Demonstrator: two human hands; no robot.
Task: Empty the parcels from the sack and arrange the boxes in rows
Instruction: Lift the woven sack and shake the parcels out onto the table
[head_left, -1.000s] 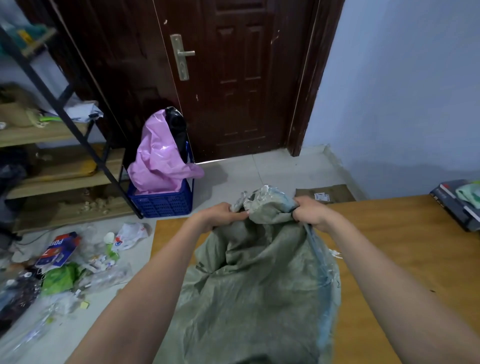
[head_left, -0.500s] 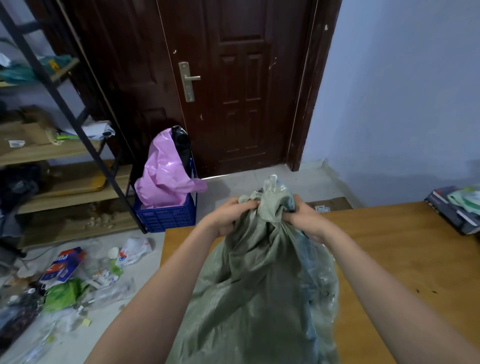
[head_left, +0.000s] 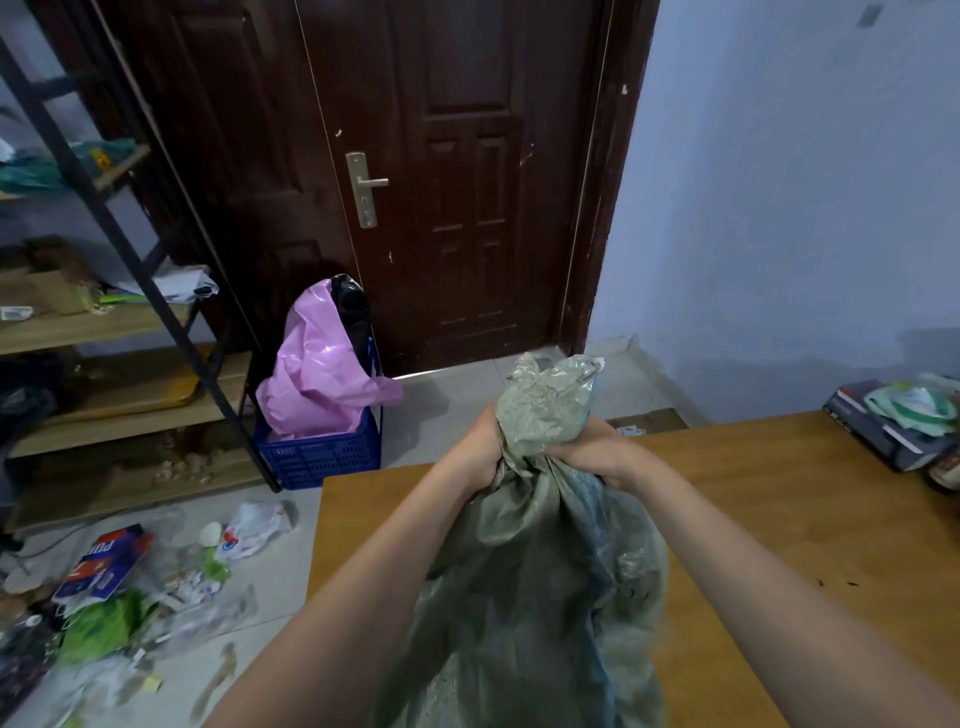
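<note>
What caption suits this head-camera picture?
Both hands, left and right, grip the green sack's bunched neck over a wooden table.

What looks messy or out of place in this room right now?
Loose litter is strewn over the floor left of the table: wrappers, plastic bags and a blue packet. The sack itself looks normal, its neck bunched in the left hand and right hand.

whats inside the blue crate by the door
The blue crate holds a crumpled pink plastic bag that spills over its rim, with a black bag behind it. Whatever lies beneath or inside those bags is covered and cannot be seen.
</note>
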